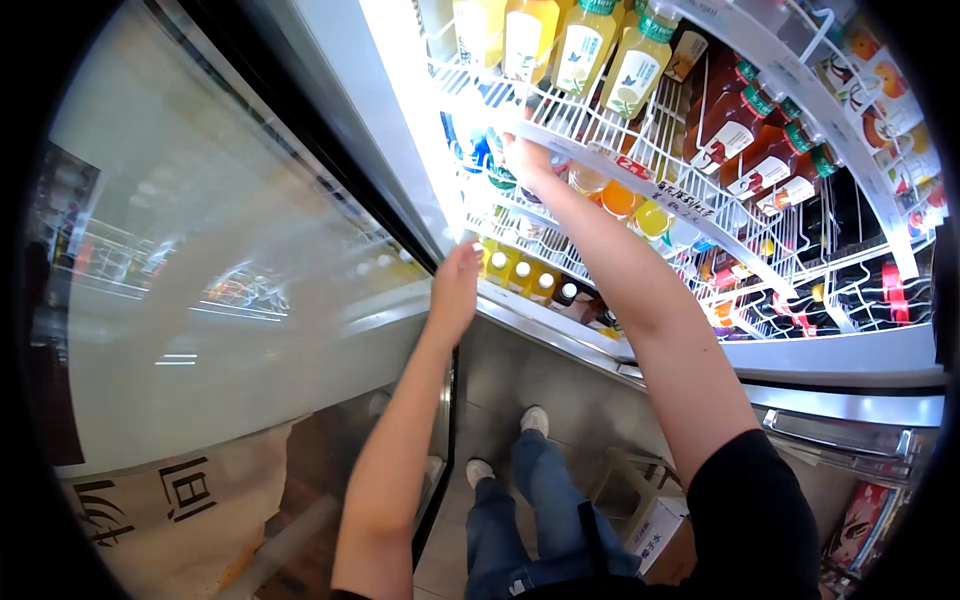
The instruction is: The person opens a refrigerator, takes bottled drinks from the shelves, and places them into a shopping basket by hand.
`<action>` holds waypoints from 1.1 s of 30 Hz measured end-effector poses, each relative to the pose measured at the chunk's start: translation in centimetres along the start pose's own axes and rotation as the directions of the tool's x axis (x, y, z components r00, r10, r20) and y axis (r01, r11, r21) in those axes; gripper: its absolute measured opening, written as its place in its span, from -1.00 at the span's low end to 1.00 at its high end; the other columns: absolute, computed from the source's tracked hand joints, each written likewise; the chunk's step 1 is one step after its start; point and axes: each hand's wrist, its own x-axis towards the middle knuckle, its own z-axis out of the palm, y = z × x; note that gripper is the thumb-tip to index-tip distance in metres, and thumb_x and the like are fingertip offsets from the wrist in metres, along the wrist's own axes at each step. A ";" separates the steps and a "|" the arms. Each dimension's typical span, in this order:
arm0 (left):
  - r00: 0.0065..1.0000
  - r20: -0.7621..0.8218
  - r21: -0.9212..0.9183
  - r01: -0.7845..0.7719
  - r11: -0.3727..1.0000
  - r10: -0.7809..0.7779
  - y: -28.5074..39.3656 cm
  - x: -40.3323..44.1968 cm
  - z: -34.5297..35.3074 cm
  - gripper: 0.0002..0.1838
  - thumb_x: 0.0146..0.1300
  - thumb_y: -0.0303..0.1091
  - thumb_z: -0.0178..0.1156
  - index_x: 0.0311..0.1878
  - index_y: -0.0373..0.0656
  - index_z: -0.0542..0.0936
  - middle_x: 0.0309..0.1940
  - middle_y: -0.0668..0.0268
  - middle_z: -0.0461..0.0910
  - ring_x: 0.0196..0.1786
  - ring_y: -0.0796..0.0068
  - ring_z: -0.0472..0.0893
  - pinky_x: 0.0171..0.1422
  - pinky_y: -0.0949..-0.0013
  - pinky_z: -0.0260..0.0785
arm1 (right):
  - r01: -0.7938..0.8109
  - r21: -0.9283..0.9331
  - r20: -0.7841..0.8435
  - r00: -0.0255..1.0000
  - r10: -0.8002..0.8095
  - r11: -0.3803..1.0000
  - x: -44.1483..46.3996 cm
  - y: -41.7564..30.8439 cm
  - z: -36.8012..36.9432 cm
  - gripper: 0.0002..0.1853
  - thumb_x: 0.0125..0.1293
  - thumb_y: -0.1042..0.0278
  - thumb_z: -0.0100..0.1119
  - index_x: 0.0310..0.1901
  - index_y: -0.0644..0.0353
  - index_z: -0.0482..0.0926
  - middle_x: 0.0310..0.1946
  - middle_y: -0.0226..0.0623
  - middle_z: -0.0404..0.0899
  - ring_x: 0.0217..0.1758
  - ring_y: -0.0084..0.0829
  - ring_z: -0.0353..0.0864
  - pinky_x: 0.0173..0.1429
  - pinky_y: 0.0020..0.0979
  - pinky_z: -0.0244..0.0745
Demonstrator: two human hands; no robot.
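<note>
My right hand (524,160) reaches into the lit drinks fridge, below the upper wire shelf (590,125). Its fingers are partly hidden by the shelf's front strip and washed out by glare, so what they touch does not show. Just left of it stand bottles with blue labels (468,145). My left hand (458,290) is raised at the fridge's left front edge, near the open glass door (240,250). Nothing shows in it, and its fingers are loosely bent. Yellow bottles with white caps (520,275) stand on the low shelf beside it.
Yellow juice bottles (580,50) line the upper shelf, with dark red bottles (735,125) to their right. Orange-topped containers (620,198) sit beneath. A cardboard box (662,535) and a stool-like frame (625,480) are on the floor by my legs.
</note>
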 end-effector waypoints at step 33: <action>0.926 -0.023 0.278 -0.357 0.892 0.378 2.4 1.9 3.6 -0.39 0.06 -0.28 0.47 0.16 -0.27 0.47 0.00 0.08 0.61 0.12 0.12 0.59 0.16 0.21 0.41 | 0.336 -0.009 0.294 0.901 -0.319 0.942 -14.8 -11.9 -18.2 -0.47 0.35 0.06 0.20 0.22 0.17 0.36 0.02 -0.05 0.62 -0.11 0.05 0.65 -0.10 -0.10 0.58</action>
